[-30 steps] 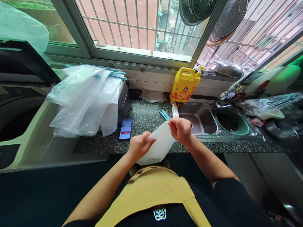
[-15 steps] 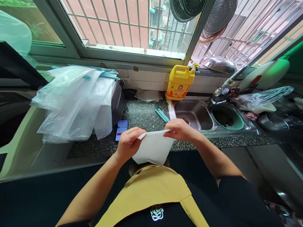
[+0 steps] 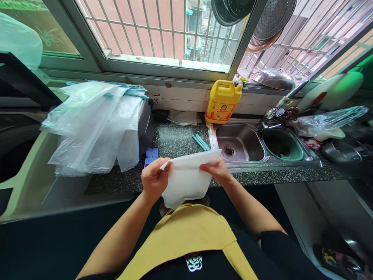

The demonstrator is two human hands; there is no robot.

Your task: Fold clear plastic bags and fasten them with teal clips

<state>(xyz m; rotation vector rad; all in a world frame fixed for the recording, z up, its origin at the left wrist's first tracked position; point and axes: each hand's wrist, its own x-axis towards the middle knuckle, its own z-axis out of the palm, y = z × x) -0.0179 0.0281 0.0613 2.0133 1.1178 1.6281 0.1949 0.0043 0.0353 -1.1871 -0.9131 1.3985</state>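
A translucent white plastic bag point(image 3: 188, 181) hangs between my two hands, in front of the counter's edge and above my yellow apron. My left hand point(image 3: 155, 178) pinches its upper left corner, thumb on the near side. On the right, my right hand point(image 3: 216, 169) grips the bag just below its top edge, thumb in front and the other fingers behind. The top edge looks folded flat and slopes up to the right. Several teal strips point(image 3: 201, 142) lie on the speckled counter point(image 3: 171, 136) beyond the bag, close to the sink.
Plastic bags with teal strips point(image 3: 90, 124) are heaped at left over a dark container point(image 3: 146, 130). A phone point(image 3: 151, 156) lies near my left hand. A yellow jug point(image 3: 223, 101) stands behind the metal sink point(image 3: 239, 142), which has a green basin point(image 3: 282, 144) in its right bowl.
My right hand has shifted from the bag's top edge to slightly below it. The top edge now stands up flat above the fingers, and the bag is spread a little wider.
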